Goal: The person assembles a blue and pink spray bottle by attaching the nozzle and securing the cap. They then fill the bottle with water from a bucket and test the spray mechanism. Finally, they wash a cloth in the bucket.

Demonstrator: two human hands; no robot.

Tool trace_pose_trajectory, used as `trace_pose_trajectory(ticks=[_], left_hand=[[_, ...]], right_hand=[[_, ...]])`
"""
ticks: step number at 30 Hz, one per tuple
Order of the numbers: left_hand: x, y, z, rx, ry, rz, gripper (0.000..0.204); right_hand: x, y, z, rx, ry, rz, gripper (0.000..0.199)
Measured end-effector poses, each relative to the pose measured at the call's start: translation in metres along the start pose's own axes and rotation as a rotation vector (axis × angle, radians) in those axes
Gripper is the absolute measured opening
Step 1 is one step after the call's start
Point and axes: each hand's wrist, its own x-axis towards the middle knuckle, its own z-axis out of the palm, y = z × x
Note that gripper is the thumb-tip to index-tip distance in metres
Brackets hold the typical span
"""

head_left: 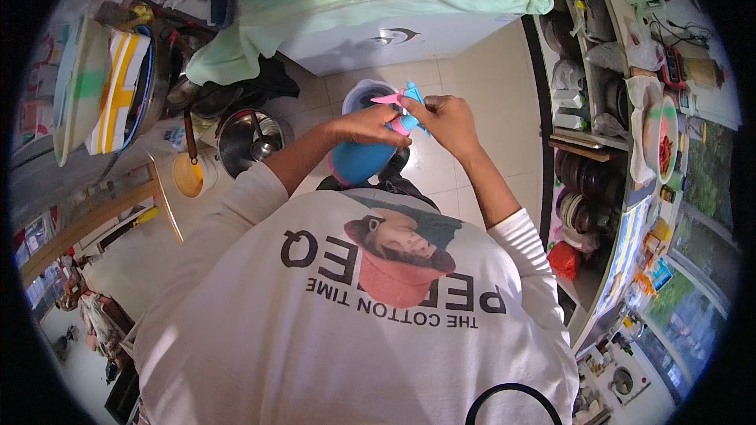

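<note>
1. While both hands meet above a blue plastic bucket (358, 159), the left hand (368, 126) and right hand (445, 120) pinch a small pink-and-blue plastic piece (403, 110).
2. Left of the bucket stands a steel pot (248, 142).

Small pink-and-blue plastic piece (403, 110) pinched just above the blue bottle (358, 159), bottle upright, white rim showing behind.

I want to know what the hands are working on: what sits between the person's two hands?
In the head view, a small pink and blue plastic item is pinched between the left hand and the right hand, above a blue container.
</note>
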Motion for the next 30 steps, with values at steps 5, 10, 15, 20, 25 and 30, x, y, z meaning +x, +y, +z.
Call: trace_pose_trajectory(ticks=[5, 10, 15, 20, 25, 30], left_hand=[[0.003, -0.007, 0.003, 0.045, 0.044, -0.007, 0.035], [0.002, -0.003, 0.004, 0.081, 0.122, 0.098, 0.042], [0.0, -0.001, 0.003, 0.15, 0.117, 0.106, 0.048], [-0.003, 0.004, 0.005, 0.158, 0.164, 0.107, 0.046], [0.0, -0.008, 0.012, 0.339, 0.374, 0.036, 0.042], [-0.006, 0.016, 0.01, 0.468, 0.516, -0.138, 0.042]], right_hand=[[0.007, 0.003, 0.002, 0.104, -0.071, 0.114, 0.063], [0.005, 0.021, 0.01, 0.24, -0.073, 0.052, 0.057], [0.002, 0.017, 0.005, 0.203, -0.104, 0.011, 0.053], [0.001, 0.009, 0.003, 0.095, -0.117, 0.077, 0.054], [0.0, 0.012, 0.009, 0.1, -0.027, 0.017, 0.056], [0.004, 0.021, 0.012, 0.459, 0.141, 0.228, 0.06]])
